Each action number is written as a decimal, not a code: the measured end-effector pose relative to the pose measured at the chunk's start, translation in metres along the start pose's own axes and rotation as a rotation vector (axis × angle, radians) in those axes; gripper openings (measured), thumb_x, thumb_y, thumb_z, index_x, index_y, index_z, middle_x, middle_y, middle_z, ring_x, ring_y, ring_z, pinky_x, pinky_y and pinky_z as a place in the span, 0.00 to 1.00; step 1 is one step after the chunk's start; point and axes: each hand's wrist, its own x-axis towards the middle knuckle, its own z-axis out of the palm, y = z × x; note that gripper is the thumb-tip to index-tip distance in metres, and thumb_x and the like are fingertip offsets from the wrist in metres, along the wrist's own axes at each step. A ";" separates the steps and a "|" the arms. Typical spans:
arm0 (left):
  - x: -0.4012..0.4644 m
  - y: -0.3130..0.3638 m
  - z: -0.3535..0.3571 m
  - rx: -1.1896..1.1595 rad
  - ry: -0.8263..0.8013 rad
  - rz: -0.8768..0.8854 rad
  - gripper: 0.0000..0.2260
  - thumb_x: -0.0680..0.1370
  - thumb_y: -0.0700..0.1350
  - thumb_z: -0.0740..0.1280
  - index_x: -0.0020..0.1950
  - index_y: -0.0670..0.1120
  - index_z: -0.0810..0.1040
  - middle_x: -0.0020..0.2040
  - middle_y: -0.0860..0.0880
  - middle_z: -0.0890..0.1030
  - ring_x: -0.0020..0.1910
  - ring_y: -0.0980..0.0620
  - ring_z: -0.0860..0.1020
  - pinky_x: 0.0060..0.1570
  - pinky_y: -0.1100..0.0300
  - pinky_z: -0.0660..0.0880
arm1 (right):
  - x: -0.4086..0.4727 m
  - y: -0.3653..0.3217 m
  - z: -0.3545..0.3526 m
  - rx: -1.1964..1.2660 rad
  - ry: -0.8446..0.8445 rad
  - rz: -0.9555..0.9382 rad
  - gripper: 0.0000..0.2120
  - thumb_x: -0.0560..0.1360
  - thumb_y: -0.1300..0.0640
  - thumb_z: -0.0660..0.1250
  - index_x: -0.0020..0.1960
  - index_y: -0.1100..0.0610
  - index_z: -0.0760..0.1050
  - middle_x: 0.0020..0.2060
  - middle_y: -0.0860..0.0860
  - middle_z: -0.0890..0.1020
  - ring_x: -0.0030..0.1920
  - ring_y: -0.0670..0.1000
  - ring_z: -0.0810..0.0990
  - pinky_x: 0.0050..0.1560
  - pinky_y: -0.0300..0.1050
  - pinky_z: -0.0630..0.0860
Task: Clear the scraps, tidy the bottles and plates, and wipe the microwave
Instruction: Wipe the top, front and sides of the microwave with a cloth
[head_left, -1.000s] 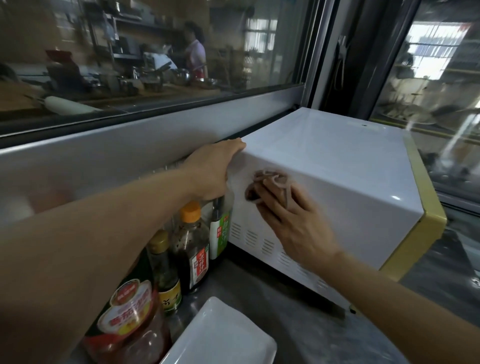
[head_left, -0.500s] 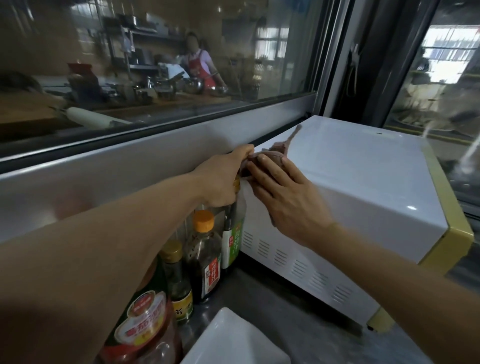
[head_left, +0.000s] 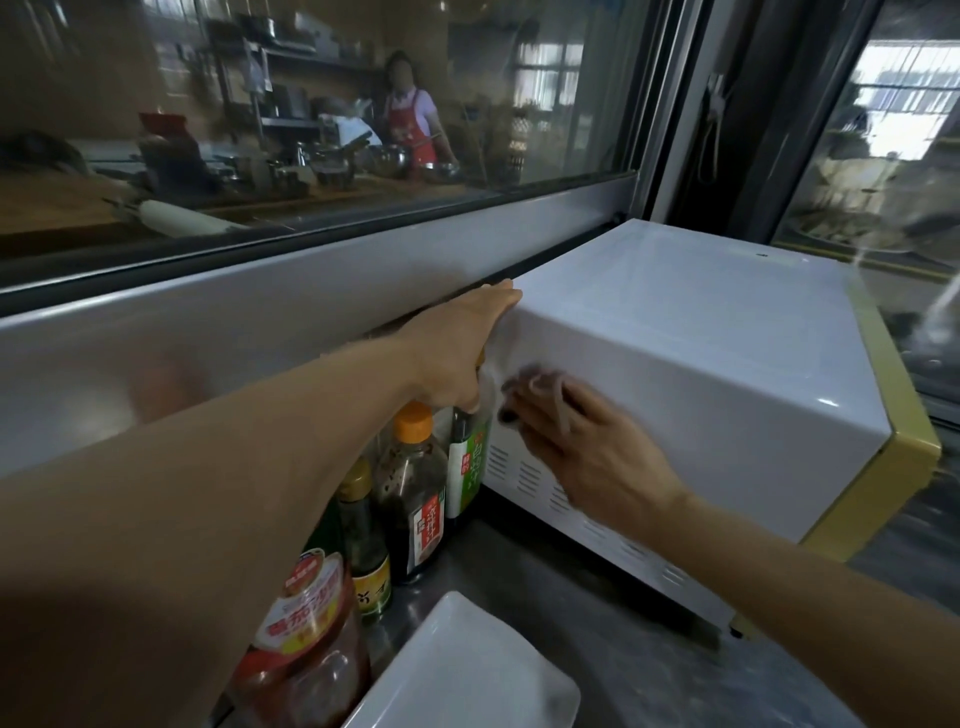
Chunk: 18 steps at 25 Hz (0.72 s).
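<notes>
I see both arms in the head view, bare all the way in from the frame edge. The left forearm (head_left: 208, 493) is close to the lens, so it looks wide and soft-focused. The left hand (head_left: 457, 358) is bare and reasonably sharp. The right forearm (head_left: 805, 587) is also bare and takes up less of the frame. The right hand (head_left: 587, 447) is bare, with its fingers motion-blurred. One fingernail (head_left: 506, 415) on it is dark, which looks like dark polish. The other nails are too smeared to read.
</notes>
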 end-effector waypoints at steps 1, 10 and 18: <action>0.000 -0.001 0.001 0.016 0.001 0.007 0.53 0.63 0.39 0.78 0.77 0.51 0.47 0.78 0.51 0.51 0.76 0.50 0.54 0.67 0.62 0.55 | 0.007 0.006 -0.003 -0.018 0.070 0.069 0.26 0.76 0.55 0.51 0.74 0.56 0.60 0.76 0.58 0.54 0.76 0.60 0.46 0.73 0.60 0.35; -0.004 0.004 0.002 0.202 0.006 0.023 0.51 0.66 0.40 0.76 0.78 0.48 0.43 0.79 0.51 0.45 0.77 0.52 0.48 0.74 0.51 0.54 | -0.007 -0.057 0.037 0.138 -0.143 -0.131 0.24 0.81 0.56 0.50 0.76 0.59 0.55 0.77 0.58 0.44 0.76 0.60 0.39 0.61 0.56 0.21; -0.001 0.038 0.024 0.354 0.078 0.085 0.50 0.68 0.40 0.73 0.77 0.53 0.40 0.78 0.52 0.41 0.77 0.51 0.42 0.74 0.47 0.49 | -0.025 -0.005 0.021 0.086 0.261 0.210 0.24 0.75 0.58 0.50 0.69 0.56 0.70 0.72 0.56 0.66 0.73 0.59 0.62 0.75 0.59 0.51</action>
